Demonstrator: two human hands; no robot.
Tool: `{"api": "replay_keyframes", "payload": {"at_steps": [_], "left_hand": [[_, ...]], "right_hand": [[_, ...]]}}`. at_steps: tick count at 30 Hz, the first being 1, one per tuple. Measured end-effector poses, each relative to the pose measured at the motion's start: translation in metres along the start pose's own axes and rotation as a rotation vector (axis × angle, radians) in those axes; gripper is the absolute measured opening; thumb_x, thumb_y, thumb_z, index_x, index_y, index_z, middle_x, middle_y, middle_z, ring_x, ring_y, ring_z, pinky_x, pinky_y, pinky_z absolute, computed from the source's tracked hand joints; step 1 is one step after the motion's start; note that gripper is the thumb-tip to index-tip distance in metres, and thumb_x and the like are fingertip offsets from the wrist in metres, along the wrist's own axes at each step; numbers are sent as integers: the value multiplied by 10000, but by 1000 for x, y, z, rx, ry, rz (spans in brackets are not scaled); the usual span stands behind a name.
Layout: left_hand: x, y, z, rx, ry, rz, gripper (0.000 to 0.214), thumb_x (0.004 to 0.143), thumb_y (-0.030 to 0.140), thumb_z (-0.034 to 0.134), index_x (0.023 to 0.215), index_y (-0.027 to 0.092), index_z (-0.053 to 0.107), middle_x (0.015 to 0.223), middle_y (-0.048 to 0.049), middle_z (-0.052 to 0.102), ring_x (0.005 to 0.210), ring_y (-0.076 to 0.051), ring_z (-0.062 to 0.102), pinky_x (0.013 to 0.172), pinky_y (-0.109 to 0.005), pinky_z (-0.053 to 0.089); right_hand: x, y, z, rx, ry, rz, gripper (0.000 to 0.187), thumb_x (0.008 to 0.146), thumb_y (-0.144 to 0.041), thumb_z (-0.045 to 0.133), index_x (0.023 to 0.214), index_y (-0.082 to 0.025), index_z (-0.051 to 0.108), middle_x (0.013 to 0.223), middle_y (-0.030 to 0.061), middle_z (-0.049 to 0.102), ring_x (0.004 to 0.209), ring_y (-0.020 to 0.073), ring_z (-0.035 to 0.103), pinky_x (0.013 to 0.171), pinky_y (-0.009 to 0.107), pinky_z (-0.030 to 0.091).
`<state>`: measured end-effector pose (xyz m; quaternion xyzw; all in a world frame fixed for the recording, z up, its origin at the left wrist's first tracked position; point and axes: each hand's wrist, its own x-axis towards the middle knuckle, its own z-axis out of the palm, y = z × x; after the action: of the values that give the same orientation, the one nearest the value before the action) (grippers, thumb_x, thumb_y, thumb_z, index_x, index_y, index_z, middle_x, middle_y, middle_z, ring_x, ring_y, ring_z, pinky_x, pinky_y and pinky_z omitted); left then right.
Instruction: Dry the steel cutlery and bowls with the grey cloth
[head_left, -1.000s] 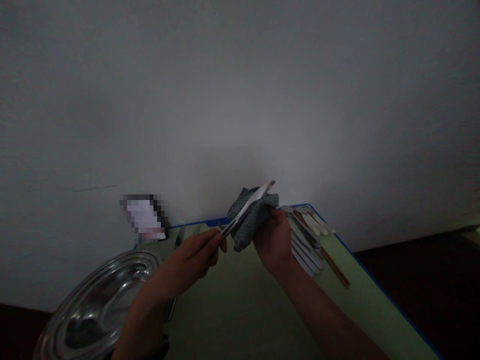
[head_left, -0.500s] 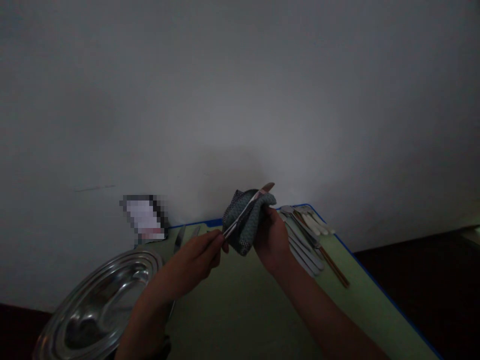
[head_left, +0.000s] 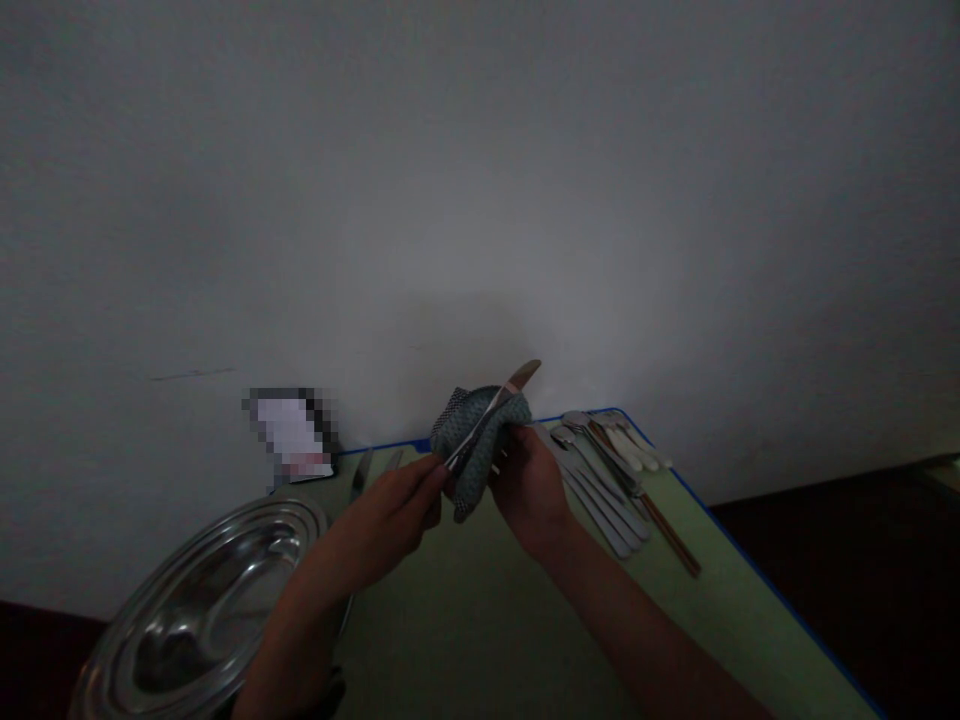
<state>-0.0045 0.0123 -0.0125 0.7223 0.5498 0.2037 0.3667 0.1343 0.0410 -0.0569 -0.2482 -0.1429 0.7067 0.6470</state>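
My left hand pinches the handle end of a table knife, whose blade tip sticks up to the right. My right hand holds a grey-green knitted cloth wrapped around the middle of the knife. Both hands are raised a little above a pale green table with a blue edge.
A row of several pieces of cutlery lies at the table's right rear. A shiny oval steel tray sits at the left front. Two knives lie near the back edge, beside a blurred white object. A plain wall rises behind.
The cloth and my right hand have slid leftward down the knife towards my left hand, baring more of the blade tip.
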Motion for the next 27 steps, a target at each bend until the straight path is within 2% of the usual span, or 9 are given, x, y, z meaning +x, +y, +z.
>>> {"api": "replay_keyframes", "payload": {"at_steps": [4, 12, 22, 27], "left_hand": [[-2, -1, 0, 21, 24, 3, 317, 862, 454, 341, 758, 190, 481, 585, 33, 451, 485, -95, 396, 443, -215, 347], [0, -7, 0, 59, 32, 41, 328, 868, 446, 325, 768, 189, 500, 591, 28, 473, 504, -106, 425, 462, -216, 364], [-3, -2, -2, 84, 61, 50, 335, 869, 434, 319, 783, 183, 523, 617, 22, 499, 519, -110, 453, 485, -219, 392], [0, -5, 1, 186, 78, 85, 353, 887, 419, 288, 774, 185, 527, 603, 15, 522, 528, -122, 482, 514, -234, 425]], "right_hand": [[4, -5, -5, 38, 4, -43, 150, 772, -281, 503, 702, -215, 619, 689, -31, 615, 645, 131, 524, 612, 254, 415], [5, -7, -3, 57, 4, -28, 165, 785, -296, 492, 733, -199, 615, 735, -14, 611, 743, 147, 548, 732, 276, 440], [2, -10, 1, 40, 11, 1, 213, 809, -301, 456, 716, -189, 612, 704, -10, 611, 692, 149, 542, 662, 277, 436], [0, -6, 3, 84, -65, -11, 131, 749, -255, 522, 695, -194, 624, 693, -23, 628, 650, 125, 545, 626, 248, 433]]}}
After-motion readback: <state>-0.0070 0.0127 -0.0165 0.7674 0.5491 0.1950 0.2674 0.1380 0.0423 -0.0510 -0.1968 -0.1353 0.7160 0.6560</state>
